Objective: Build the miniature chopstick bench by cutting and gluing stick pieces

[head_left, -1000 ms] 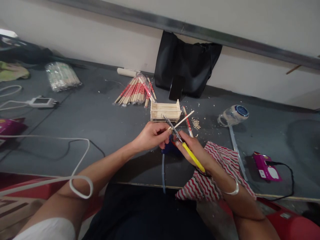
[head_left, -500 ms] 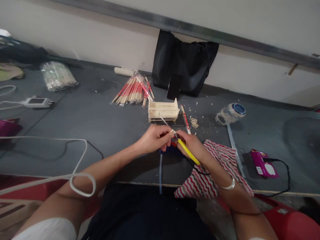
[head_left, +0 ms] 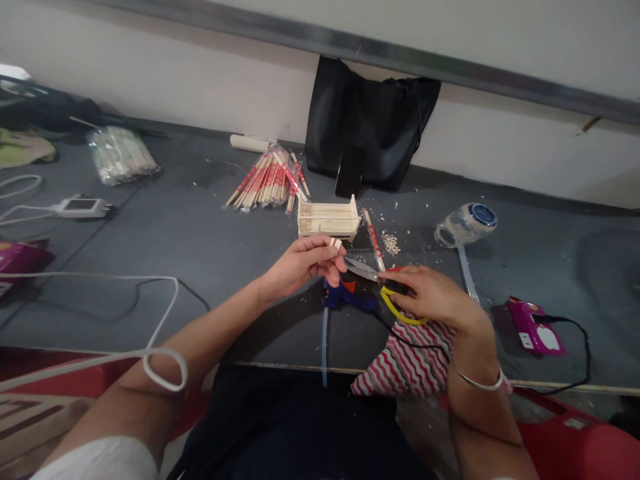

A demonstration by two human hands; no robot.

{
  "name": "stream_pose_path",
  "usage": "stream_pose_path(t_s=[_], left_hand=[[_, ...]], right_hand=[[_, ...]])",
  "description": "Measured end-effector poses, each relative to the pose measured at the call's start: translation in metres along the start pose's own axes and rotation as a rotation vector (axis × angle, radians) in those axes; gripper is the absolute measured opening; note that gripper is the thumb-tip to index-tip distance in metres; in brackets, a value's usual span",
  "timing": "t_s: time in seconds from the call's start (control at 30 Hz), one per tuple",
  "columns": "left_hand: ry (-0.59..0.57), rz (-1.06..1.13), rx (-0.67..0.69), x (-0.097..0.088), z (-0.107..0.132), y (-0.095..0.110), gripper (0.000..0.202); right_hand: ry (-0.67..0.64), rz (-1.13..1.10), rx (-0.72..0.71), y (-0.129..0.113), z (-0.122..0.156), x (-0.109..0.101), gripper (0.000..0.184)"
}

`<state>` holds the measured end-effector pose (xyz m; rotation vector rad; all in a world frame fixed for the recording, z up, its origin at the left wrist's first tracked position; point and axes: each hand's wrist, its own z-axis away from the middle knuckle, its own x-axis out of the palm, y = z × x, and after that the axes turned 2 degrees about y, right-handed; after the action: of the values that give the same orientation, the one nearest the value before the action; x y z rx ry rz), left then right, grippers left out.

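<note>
My left hand (head_left: 303,267) pinches a short cut piece of wooden stick (head_left: 335,244) just in front of a small crate built of sticks (head_left: 327,219). My right hand (head_left: 433,295) is closed on yellow-handled scissors (head_left: 380,283), whose blades point left toward the left hand and lie low over the grey table. A blue glue gun (head_left: 350,297) lies under and between the hands. A red-and-white wrapped chopstick (head_left: 373,239) lies beside the crate.
A red-striped cloth (head_left: 405,363) hangs at the table's front edge. Farther back lie a bundle of red-wrapped chopsticks (head_left: 267,181), a bagged bundle (head_left: 120,152), a black bag (head_left: 370,127) and a phone (head_left: 350,172). A tape roll (head_left: 467,223), a magenta device (head_left: 533,327) and cables (head_left: 100,280) lie around.
The long stick has been cut; only a short piece stays in my left hand. My right hand has moved right and down, laying the scissors flat near the table.
</note>
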<state>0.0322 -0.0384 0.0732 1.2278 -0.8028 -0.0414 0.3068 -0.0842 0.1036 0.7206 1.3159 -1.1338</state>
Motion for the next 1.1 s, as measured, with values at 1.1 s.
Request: stream_pose_path(t_s=[1.1], left_hand=[[0.142,0.055,-0.130,-0.009,-0.009,-0.016,0.021]], right_hand=[[0.420,-0.792,-0.068,-0.061,-0.070,0.027,0.018]])
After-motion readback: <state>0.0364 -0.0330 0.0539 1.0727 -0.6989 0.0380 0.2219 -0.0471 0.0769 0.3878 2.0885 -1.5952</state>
